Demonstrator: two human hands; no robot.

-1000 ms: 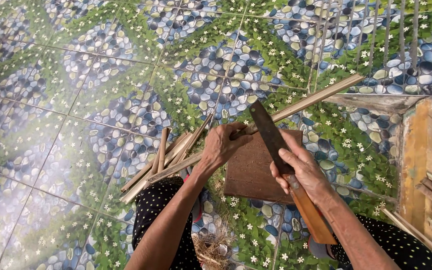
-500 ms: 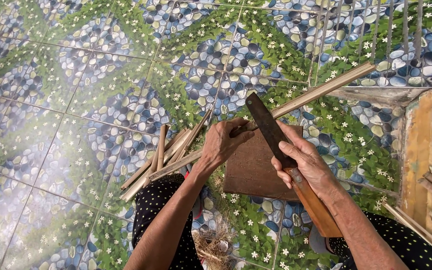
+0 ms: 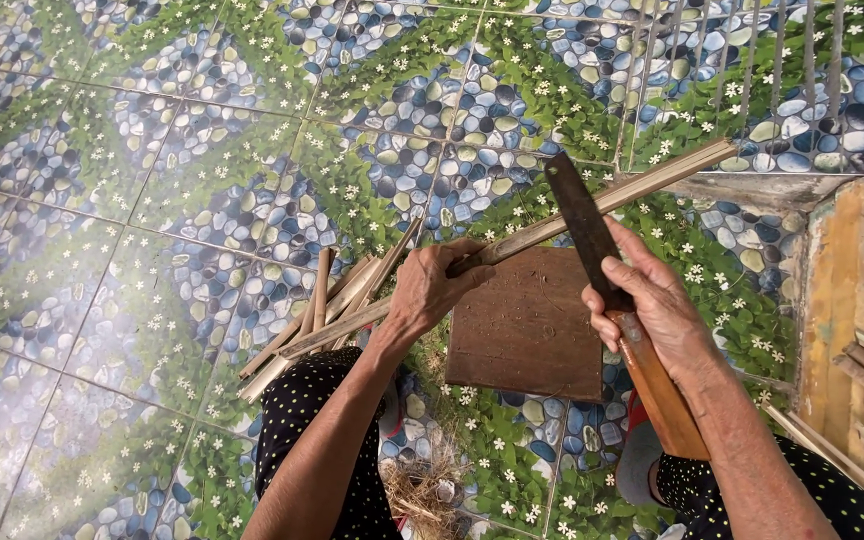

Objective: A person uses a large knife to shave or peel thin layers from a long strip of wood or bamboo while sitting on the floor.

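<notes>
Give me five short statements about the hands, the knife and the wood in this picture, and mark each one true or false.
1. The right hand grips a knife with a wooden handle. True.
2. The left hand holds a long bamboo strip. True.
3. The wooden board is round. False: it is a dark, roughly square slab lying on the tiled floor.
4. The knife blade lies flat on the board. False: it is raised, crossing the strip.
5. More cut strips lie in a bunch on the floor left of the left hand. True.
</notes>
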